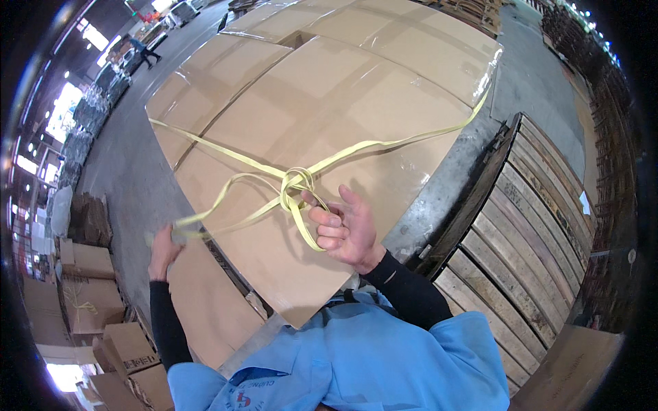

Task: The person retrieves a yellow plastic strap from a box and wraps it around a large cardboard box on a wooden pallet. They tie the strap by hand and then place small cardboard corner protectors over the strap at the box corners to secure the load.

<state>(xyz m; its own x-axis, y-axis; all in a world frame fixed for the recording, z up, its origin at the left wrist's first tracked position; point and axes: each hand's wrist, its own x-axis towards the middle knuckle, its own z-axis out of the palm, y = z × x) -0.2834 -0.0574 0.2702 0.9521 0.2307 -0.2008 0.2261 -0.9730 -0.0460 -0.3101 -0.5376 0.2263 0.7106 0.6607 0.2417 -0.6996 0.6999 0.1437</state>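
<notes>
The yellow strap (336,157) already crosses the large film-wrapped cartons (343,75) and meets in a loose knot (295,183) near their front; slack loops suggest tightening is left. The left hand (163,253), blurred, appears to pinch the strap's lengths out to the side; the right hand (349,236) curls its fingers beside the knot, though whether they pinch I cannot tell. Around lie grey concrete floor (123,178), a slatted wooden pallet (510,253) at right, smaller boxes (92,301) at lower left, and a distant walker (141,49).

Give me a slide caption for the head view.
Left hand and right hand at a looped yellow strap across wrapped cartons.
</notes>
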